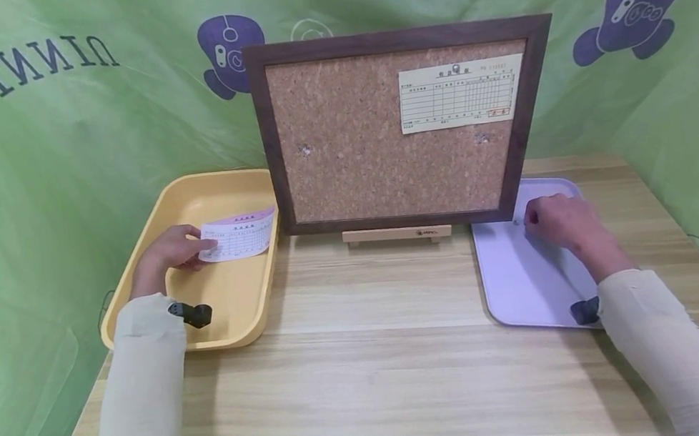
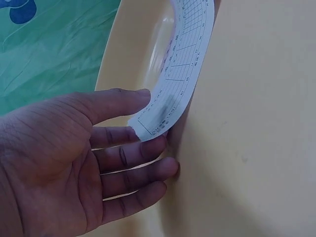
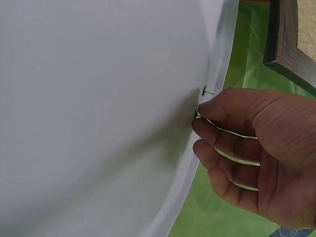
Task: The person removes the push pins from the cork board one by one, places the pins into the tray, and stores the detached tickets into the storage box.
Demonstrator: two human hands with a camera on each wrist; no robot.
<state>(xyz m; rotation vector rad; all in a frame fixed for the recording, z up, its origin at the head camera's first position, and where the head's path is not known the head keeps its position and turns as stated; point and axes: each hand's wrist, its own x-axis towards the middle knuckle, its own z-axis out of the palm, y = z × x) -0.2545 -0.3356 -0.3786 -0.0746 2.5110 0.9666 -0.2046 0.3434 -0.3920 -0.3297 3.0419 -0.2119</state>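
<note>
Closest, the pale sleeves come in over the bench, a broad stretch of whose wood runs between two trays, leaving width for sideways movement. On the left, the yellow tray has high, rounded walls; inside it the left hand has a narrow grip, pinching the end of a white slip. From the head, a pink slip shows behind it, both reaching toward the right wall; the left wrist view adds how strongly the white paper bows, with the remaining fingers loosely spread.

On the right, the right hand is over the lilac tray. Its grip is hidden from the head, yet the right wrist view shows thumb and forefinger closed on a small pin (mostly covered by the fingertips), with a second pin just beside it.

Farther back, a framed corkboard overlaps the lilac tray's far corner and closely borders the yellow tray. A posted slip hangs at its upper right. Behind everything is a green curtain.
</note>
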